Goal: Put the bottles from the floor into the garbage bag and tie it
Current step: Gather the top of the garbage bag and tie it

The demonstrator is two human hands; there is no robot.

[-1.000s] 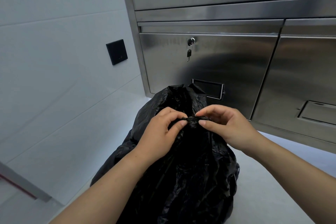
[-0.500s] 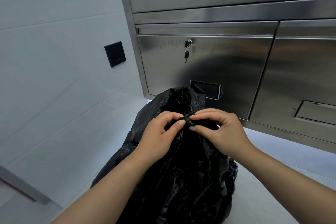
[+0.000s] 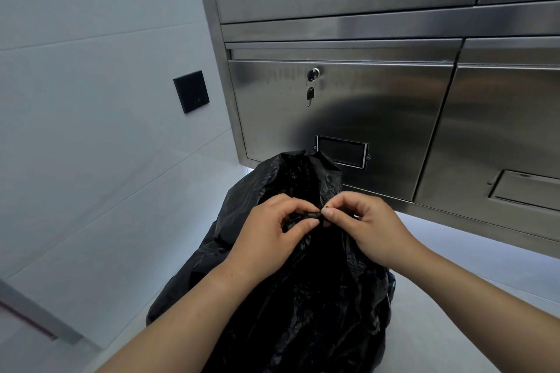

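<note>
Cabinet (image 3: pixel 378 106), left hand (image 3: pixel 266 239), right hand (image 3: pixel 371 230) pinching garbage bag (image 3: pixel 318 312)

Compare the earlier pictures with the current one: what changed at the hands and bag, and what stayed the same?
The right hand slid left along the twisted strand until its fingertips nearly meet those of the left hand, so less strand shows between them. Both hands still pinch it; the garbage bag stays put before the cabinet.

Glossy black garbage bag (image 3: pixel 303 297), silver steel cabinet (image 3: pixel 348 106), black wall plate (image 3: pixel 191 91)
</note>
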